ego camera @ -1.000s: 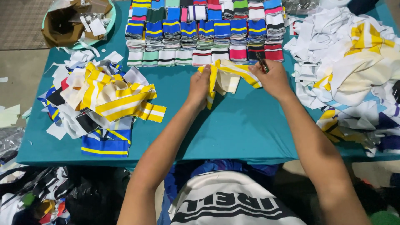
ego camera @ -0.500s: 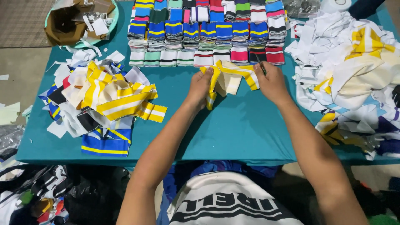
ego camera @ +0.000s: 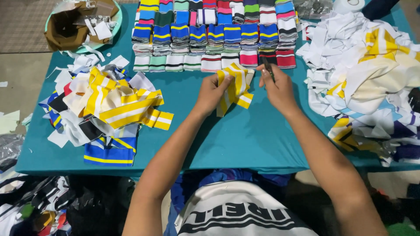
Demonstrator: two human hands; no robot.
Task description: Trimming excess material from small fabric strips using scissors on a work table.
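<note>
My left hand [ego camera: 211, 92] grips a bunched yellow-and-white striped knit band [ego camera: 234, 87] over the middle of the teal table [ego camera: 245, 140]. The band hangs from my fingers, with its lower end touching the cloth. My right hand [ego camera: 275, 85] is just to the right of the band and holds a small dark snipping tool [ego camera: 267, 68] that points away from me. The two hands are a few centimetres apart.
Rows of folded striped bands [ego camera: 214, 32] in several colours line the far edge. A loose heap of yellow, white and blue bands [ego camera: 109, 109] lies at the left, a larger pile of white and yellow fabric [ego camera: 372, 74] at the right. A tub of scraps [ego camera: 78, 24] stands beyond the far-left corner.
The yellow band was stretched between both hands; now my left hand alone holds it gathered up, and my right hand has let go and drawn slightly right with the tool.
</note>
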